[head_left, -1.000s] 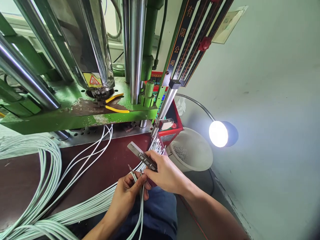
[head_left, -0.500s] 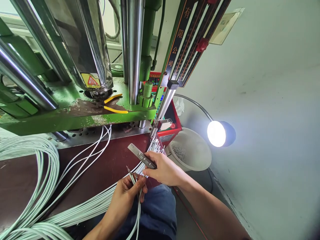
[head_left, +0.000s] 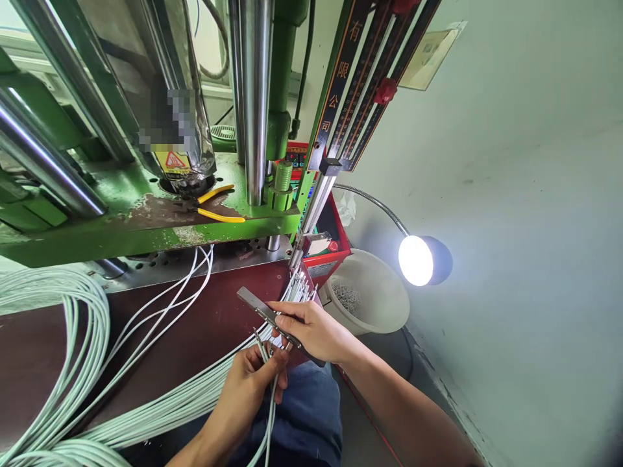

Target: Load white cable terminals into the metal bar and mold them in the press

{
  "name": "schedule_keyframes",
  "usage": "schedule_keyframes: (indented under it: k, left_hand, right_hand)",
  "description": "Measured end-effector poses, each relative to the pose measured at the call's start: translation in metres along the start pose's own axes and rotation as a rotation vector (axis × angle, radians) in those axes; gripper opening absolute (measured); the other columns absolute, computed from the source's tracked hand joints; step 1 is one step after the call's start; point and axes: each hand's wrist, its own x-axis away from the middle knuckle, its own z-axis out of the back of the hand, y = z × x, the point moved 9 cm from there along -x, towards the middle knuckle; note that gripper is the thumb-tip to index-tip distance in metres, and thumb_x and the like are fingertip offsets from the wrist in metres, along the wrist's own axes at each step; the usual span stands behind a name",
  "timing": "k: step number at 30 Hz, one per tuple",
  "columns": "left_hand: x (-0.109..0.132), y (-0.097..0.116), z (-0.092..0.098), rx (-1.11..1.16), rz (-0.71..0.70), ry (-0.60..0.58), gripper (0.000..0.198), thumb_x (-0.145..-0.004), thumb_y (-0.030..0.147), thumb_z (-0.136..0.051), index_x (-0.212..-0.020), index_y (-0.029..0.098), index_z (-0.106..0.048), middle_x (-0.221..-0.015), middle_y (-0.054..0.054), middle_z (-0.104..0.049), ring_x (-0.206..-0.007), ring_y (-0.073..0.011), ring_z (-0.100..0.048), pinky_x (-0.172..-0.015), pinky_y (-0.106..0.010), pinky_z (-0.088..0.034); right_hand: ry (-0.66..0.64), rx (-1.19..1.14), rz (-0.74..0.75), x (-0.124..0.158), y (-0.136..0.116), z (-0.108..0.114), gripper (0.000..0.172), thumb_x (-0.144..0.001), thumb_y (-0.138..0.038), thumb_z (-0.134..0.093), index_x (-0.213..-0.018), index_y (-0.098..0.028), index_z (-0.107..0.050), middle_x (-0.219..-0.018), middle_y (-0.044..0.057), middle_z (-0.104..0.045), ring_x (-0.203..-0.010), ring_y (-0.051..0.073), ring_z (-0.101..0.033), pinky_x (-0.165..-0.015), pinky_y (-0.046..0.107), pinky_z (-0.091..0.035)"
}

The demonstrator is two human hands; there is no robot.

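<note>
A flat, narrow grey metal tool (head_left: 254, 302) slants from upper left to lower right in the right hand (head_left: 314, 329), its squared-off end sticking out free. Slim white cables (head_left: 271, 418) sit pinched in the left hand (head_left: 247, 383), their metal-tipped ends pointing up, their lengths curving downward below the fingers

Cables (head_left: 180, 397) flank open tabletop (head_left: 228, 318); green plate (head_left: 219, 230) blocks beyond

White cables (head_left: 270, 415) in left grip (head_left: 257, 373); silver-grey metal bar (head_left: 256, 303) in right grip (head_left: 311, 331). Maroon table (head_left: 219, 318) beyond left grip. Farther ahead of both grips: brown-patched green press plate (head_left: 228, 229), yellow-handled pliers (head_left: 221, 215). Off-white bucket (head_left: 389, 292) right of right grip.
</note>
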Motion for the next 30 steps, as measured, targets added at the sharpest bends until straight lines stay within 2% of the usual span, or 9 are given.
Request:
schedule_keyframes:
  k: [6, 11, 17, 20, 25, 30]
  left_hand:
    - [0.000, 0.004, -0.004, 0.014, 0.013, -0.002, 0.047, -0.074, 0.056, -0.065, -0.048, 0.017, -0.054, -0.045, 0.001, -0.053, -0.038, -0.0085, -0.042, -0.048, -0.025, -0.031]
    - [-0.005, -0.001, -0.002, 0.030, 0.037, 0.028, 0.043, -0.073, 0.052, -0.068, -0.051, 0.016, -0.056, -0.045, 0.000, -0.055, -0.038, -0.0091, -0.044, -0.047, -0.025, -0.031]
    - [0.002, -0.006, -0.003, 0.211, 0.067, -0.012, 0.029, -0.071, 0.045, -0.073, -0.071, 0.017, -0.064, -0.061, -0.002, -0.064, -0.053, -0.0140, -0.057, -0.057, -0.026, -0.043]
    - [0.003, -0.002, 0.001, 0.264, 0.034, -0.011, 0.025, -0.074, 0.043, -0.071, -0.072, 0.019, -0.063, -0.062, 0.000, -0.063, -0.053, -0.0120, -0.054, -0.058, -0.024, -0.044]
    - [-0.001, 0.002, 0.002, 0.165, -0.021, -0.028, 0.029, -0.077, 0.046, -0.068, -0.071, 0.018, -0.063, -0.061, 0.000, -0.062, -0.051, -0.0108, -0.051, -0.056, -0.024, -0.042]
    - [0.000, 0.000, 0.006, 0.118, -0.018, 0.053, 0.038, -0.079, 0.050, -0.064, -0.061, 0.018, -0.055, -0.047, 0.005, -0.048, -0.041, -0.0076, -0.038, -0.047, -0.023, -0.034]
  right_hand:
    - [-0.015, 0.001, -0.031, 0.000, 0.003, -0.005, 0.040, -0.092, -0.023, -0.049, -0.129, -0.019, -0.062, -0.084, 0.003, -0.066, -0.067, 0.011, -0.054, -0.063, 0.024, -0.046]
    - [-0.024, 0.035, 0.005, 0.004, -0.004, -0.008, 0.042, -0.093, -0.025, -0.046, -0.132, -0.016, -0.059, -0.088, 0.002, -0.067, -0.073, 0.012, -0.056, -0.071, 0.025, -0.047]
    - [-0.001, 0.081, 0.000, 0.004, 0.001, 0.005, 0.043, -0.092, -0.029, -0.049, -0.132, -0.017, -0.059, -0.086, 0.002, -0.068, -0.072, 0.012, -0.056, -0.072, 0.026, -0.048]
    - [0.009, 0.078, 0.006, 0.004, 0.003, 0.011, 0.041, -0.091, -0.028, -0.050, -0.128, -0.016, -0.062, -0.084, 0.003, -0.069, -0.070, 0.013, -0.056, -0.070, 0.026, -0.048]
    - [-0.012, 0.055, 0.022, 0.008, -0.001, 0.010, 0.041, -0.091, -0.026, -0.049, -0.128, -0.014, -0.062, -0.085, 0.002, -0.068, -0.070, 0.012, -0.056, -0.071, 0.025, -0.047]
    - [-0.030, 0.055, -0.004, 0.009, 0.000, 0.007, 0.041, -0.091, -0.027, -0.049, -0.128, -0.016, -0.062, -0.088, 0.003, -0.069, -0.074, 0.013, -0.058, -0.073, 0.027, -0.047]
